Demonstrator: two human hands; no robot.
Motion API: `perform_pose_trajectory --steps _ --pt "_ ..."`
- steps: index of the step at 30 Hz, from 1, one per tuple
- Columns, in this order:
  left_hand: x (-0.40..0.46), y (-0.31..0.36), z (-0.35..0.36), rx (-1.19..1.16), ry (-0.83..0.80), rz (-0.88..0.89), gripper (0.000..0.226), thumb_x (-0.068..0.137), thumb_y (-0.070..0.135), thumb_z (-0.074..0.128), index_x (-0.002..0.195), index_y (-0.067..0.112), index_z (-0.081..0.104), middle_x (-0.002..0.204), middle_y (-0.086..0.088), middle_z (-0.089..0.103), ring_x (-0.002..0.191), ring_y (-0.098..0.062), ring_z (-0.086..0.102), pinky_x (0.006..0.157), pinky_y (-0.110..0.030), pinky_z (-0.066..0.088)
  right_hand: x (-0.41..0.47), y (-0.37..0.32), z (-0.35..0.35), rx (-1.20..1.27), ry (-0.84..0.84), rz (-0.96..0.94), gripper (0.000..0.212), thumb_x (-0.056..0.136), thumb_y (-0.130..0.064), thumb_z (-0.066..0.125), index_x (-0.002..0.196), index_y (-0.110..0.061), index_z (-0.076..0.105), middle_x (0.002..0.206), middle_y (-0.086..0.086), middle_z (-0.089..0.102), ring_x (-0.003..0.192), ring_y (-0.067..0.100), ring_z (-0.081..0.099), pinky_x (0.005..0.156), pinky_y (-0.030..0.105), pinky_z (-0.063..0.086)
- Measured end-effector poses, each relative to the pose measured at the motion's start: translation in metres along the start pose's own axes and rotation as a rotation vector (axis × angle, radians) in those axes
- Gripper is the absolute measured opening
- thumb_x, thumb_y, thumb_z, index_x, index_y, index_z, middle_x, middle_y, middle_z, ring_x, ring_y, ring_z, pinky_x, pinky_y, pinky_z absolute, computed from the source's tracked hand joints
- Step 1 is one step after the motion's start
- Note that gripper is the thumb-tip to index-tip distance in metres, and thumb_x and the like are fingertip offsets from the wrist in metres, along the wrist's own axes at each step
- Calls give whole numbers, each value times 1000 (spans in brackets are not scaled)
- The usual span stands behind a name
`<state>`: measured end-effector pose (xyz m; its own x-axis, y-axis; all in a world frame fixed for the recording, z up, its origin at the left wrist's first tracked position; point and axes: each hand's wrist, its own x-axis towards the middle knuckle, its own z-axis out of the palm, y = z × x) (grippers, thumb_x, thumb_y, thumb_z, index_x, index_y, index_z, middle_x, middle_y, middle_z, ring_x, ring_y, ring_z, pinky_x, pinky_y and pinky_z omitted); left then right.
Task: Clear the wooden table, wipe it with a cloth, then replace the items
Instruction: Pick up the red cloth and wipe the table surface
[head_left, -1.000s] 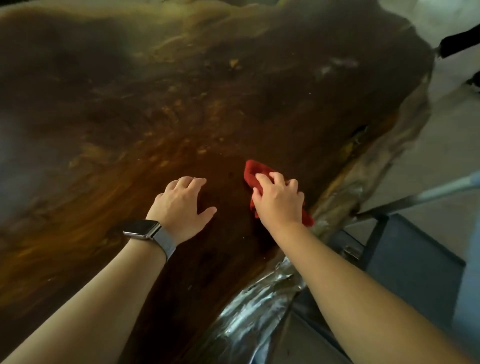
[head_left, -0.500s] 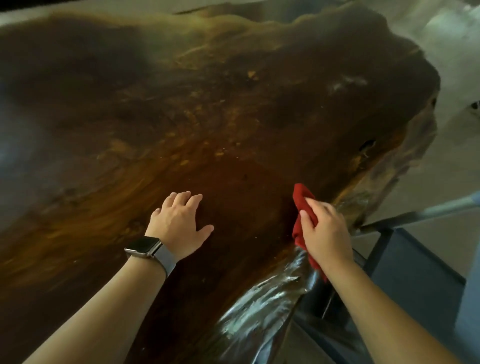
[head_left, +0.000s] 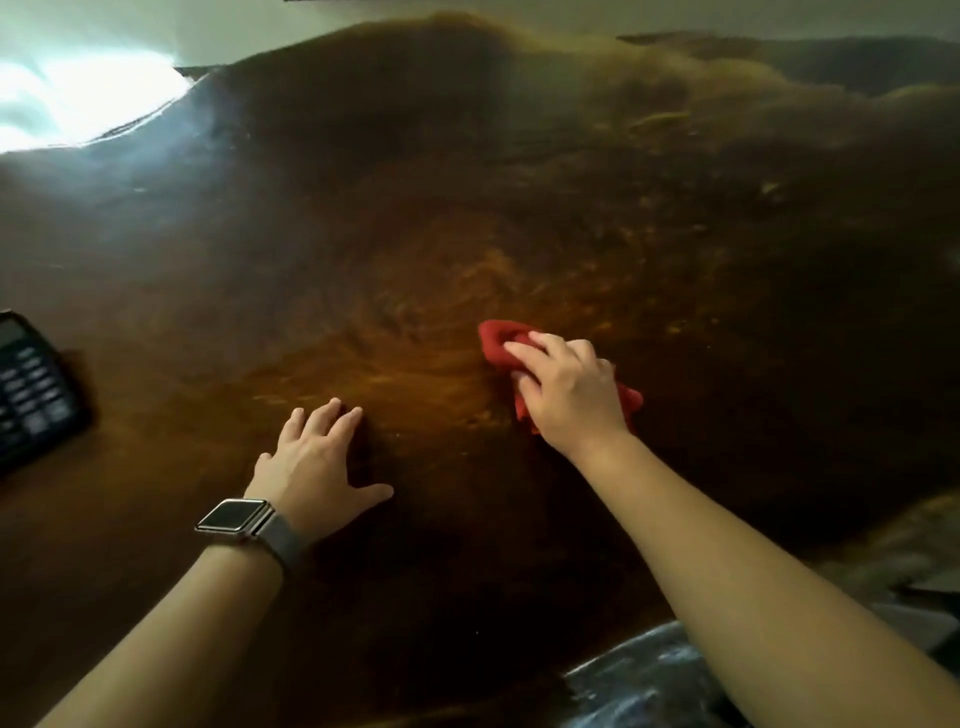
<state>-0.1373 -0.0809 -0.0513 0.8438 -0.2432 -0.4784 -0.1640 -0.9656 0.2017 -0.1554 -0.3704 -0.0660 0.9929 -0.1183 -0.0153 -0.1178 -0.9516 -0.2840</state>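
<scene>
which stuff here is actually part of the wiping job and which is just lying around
Part of the job:
- red cloth, pressed on the wood under the right hand
- wooden table, the surface being wiped
- left hand, flat on the table, holding nothing
- black calculator at the left edge, probably an item to clear and replace

Just there:
- watch on the left wrist

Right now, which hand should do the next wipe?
The right hand. It already presses the red cloth onto the table, with bare wood all around it. The left hand lies flat and empty on the wood, probably just bracing.
</scene>
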Motion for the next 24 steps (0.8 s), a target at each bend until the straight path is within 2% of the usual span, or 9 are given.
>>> perform_pose_trajectory --steps 2,5,10,15,19,24 --pt "0 -6 1 0 -25 17 105 68 70 69 152 39 16 164 9 6 150 -28 1 111 -62 31 2 -21 10 -47 -52 -65 38 98 -35 55 136 -38 58 142 0 57 121 33 52 94 55 45" --pt "2 1 2 23 -25 49 107 66 73 68 152 41 14 164 8 3 150 -29 -2 111 -62 29 -6 -16 13 -95 -55 -28 39 100 -37 53 139 -39 56 146 1 53 125 34 49 96 55 45" --pt "13 52 4 100 -4 161 112 60 80 65 151 43 12 164 8 2 150 -27 -5 110 -65 27 -41 27 -1 -133 -34 124 40 99 -39 54 139 -39 55 144 1 54 123 34 51 91 56 48" --pt "25 113 12 154 -68 231 123 53 82 68 152 44 5 164 8 -3 150 -29 -10 109 -68 25 -101 85 -21 -154 -38 309 41 100 -40 53 140 -38 53 144 2 54 122 34 51 86 55 53" --pt "29 145 19 194 -116 234 126 51 76 76 152 43 8 164 5 -3 150 -30 -9 108 -69 28 -162 125 -33 -170 -25 431 40 97 -38 57 137 -35 58 139 4 57 117 33 54 79 51 55" --pt "30 151 14 189 -108 212 130 43 73 81 151 41 15 162 1 6 149 -29 -1 104 -64 39 -235 154 -38 -90 -16 568 42 93 -29 66 135 -27 63 136 8 58 110 34 54 81 46 57"
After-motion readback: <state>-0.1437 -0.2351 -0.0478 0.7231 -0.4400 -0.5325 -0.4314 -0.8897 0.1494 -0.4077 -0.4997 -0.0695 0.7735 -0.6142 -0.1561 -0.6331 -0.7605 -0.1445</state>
